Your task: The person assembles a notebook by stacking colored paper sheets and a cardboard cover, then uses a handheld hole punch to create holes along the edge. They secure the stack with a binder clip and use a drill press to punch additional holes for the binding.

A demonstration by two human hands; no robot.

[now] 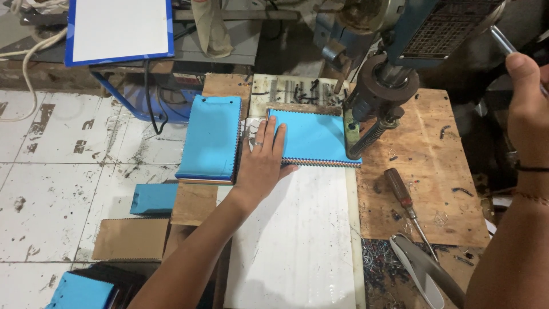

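I worked at a scuffed plywood bench over stained white floor tiles. My left hand lay flat, fingers spread, on the blue swatch stack; my right hand gripped the drill lever.

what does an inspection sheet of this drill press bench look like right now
surface: plywood bench top with a white board laid on it
job's things: blue swatch stack under the drill press; second blue stack beside it
clutter: screwdriver, stapler-like tool, metal scraps
grippers: left hand flat, pressing the swatch stack; right hand gripping the press lever
cables: black cable and white cord at left
surroundings: stained tiled floor, blue-edged white board, more blue stacks on the floor
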